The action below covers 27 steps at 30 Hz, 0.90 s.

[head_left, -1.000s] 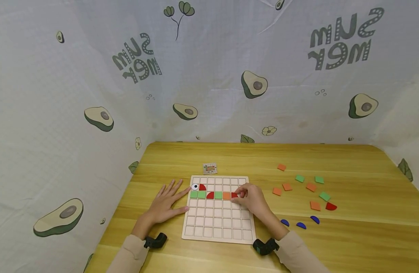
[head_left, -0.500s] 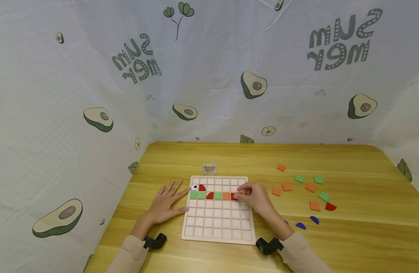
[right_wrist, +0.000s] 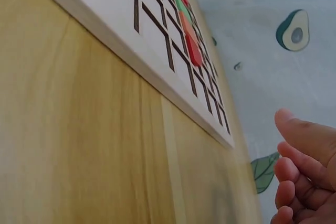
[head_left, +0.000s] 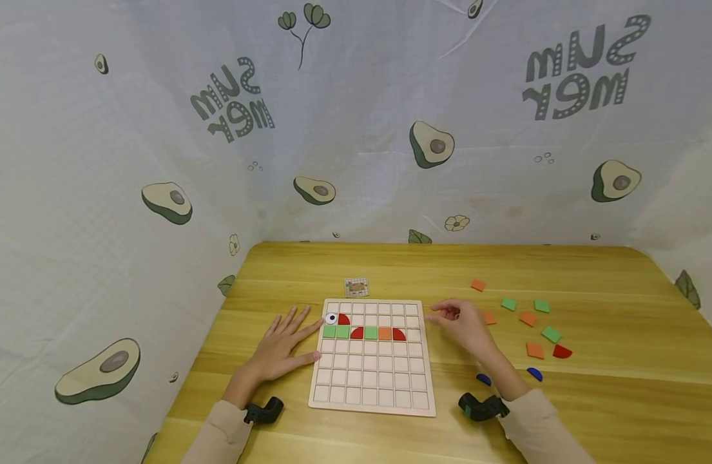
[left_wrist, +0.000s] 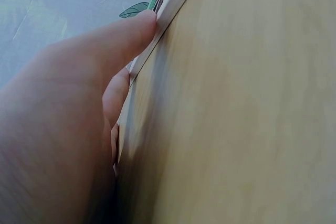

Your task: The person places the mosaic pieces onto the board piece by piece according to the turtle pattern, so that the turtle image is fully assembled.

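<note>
A pale wooden grid board (head_left: 367, 375) lies on the table. In its upper left sit an eye disc (head_left: 331, 318) and a red quarter-round tile (head_left: 344, 319). The row below holds two green square tiles (head_left: 336, 331), another red tile (head_left: 357, 333), a third green tile (head_left: 370, 332), an orange tile (head_left: 385, 333) and a red quarter-round tile (head_left: 399, 334). My left hand (head_left: 279, 348) lies with fingers spread, thumb and a fingertip touching the board's left edge. Just right of the board, my right hand (head_left: 464, 327) hovers with loosely bent fingers, holding nothing.
Loose orange tiles (head_left: 535, 350), green tiles (head_left: 551, 334), a red tile (head_left: 562, 352) and blue half-round pieces (head_left: 535, 374) lie scattered on the right. A small pattern card (head_left: 356, 287) lies behind the board. A printed cloth (head_left: 367, 212) hangs beyond the table.
My right hand has let go of the red quarter-round tile, which stays in its cell. It has moved right, off the board. The left hand has kept its place.
</note>
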Each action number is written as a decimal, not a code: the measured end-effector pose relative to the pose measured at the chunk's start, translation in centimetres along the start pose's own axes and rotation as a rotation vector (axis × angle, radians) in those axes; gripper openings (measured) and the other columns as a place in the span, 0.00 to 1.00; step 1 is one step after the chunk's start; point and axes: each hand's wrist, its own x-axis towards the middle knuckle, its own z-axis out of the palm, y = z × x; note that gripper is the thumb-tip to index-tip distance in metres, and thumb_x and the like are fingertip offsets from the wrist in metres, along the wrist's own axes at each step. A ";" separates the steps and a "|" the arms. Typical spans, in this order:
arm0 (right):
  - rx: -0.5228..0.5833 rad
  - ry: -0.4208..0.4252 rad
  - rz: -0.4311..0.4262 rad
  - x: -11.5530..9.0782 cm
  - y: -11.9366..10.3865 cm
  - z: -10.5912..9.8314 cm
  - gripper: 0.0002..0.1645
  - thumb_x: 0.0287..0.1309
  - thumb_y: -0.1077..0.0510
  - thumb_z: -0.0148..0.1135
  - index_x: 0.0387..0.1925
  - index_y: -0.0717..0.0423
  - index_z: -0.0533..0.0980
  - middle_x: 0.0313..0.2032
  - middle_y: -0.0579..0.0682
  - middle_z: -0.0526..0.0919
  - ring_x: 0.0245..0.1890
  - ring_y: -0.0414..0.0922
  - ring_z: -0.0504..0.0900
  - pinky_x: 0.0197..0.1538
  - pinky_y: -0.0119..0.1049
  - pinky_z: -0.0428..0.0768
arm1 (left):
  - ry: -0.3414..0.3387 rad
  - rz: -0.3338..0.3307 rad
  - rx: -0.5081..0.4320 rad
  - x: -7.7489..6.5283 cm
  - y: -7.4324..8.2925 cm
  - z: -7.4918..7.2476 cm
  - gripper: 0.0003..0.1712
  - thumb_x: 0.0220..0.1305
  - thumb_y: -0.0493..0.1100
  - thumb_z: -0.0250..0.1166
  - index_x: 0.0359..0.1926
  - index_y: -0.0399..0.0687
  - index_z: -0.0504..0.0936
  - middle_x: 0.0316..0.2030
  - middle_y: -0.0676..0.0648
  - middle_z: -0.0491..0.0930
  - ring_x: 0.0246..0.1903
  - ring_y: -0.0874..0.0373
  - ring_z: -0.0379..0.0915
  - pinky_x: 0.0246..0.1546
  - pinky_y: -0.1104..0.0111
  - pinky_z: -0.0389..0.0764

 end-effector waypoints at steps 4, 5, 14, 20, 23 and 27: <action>-0.023 0.028 0.001 0.2 1.0 -1.8 0.16 0.57 0.58 0.74 0.40 0.68 0.84 0.27 0.50 0.76 0.28 0.45 0.70 0.28 0.30 0.70 | 0.003 0.004 0.001 0.0 0.0 0.0 0.42 0.68 0.70 0.54 0.78 0.70 0.54 0.79 0.47 0.42 0.76 0.43 0.32 0.72 0.41 0.35; -0.023 0.035 0.005 0.2 1.2 -2.2 0.17 0.57 0.57 0.74 0.41 0.69 0.83 0.27 0.50 0.77 0.28 0.45 0.70 0.28 0.30 0.70 | 0.003 0.003 0.000 0.0 0.0 0.0 0.42 0.68 0.70 0.54 0.78 0.70 0.54 0.79 0.48 0.42 0.76 0.43 0.32 0.72 0.41 0.35; -0.045 0.132 0.009 0.0 2.9 -6.4 0.19 0.59 0.58 0.72 0.42 0.72 0.82 0.28 0.52 0.78 0.27 0.41 0.71 0.27 0.28 0.70 | 0.003 0.005 -0.002 0.0 0.0 0.0 0.42 0.68 0.70 0.54 0.78 0.70 0.54 0.79 0.48 0.42 0.76 0.43 0.32 0.72 0.41 0.35; -0.101 0.187 0.027 -0.1 4.2 -8.3 0.23 0.62 0.53 0.70 0.46 0.71 0.82 0.30 0.54 0.79 0.26 0.42 0.69 0.25 0.29 0.68 | -0.004 -0.005 -0.001 0.0 -0.1 0.0 0.42 0.68 0.70 0.54 0.78 0.71 0.54 0.79 0.48 0.41 0.77 0.44 0.31 0.72 0.42 0.35; -0.112 0.207 0.045 0.0 5.2 -8.9 0.24 0.61 0.52 0.70 0.47 0.71 0.82 0.31 0.54 0.80 0.27 0.42 0.69 0.26 0.29 0.68 | -0.008 -0.008 -0.002 0.0 -0.1 0.0 0.41 0.68 0.70 0.53 0.78 0.71 0.53 0.79 0.48 0.41 0.77 0.44 0.31 0.72 0.42 0.35; -0.109 0.231 0.067 0.1 6.5 -9.6 0.25 0.61 0.52 0.71 0.47 0.72 0.82 0.30 0.53 0.80 0.27 0.40 0.69 0.27 0.28 0.69 | -0.017 -0.010 0.004 0.0 0.0 -0.1 0.41 0.69 0.70 0.53 0.78 0.72 0.53 0.79 0.48 0.40 0.77 0.44 0.31 0.72 0.43 0.34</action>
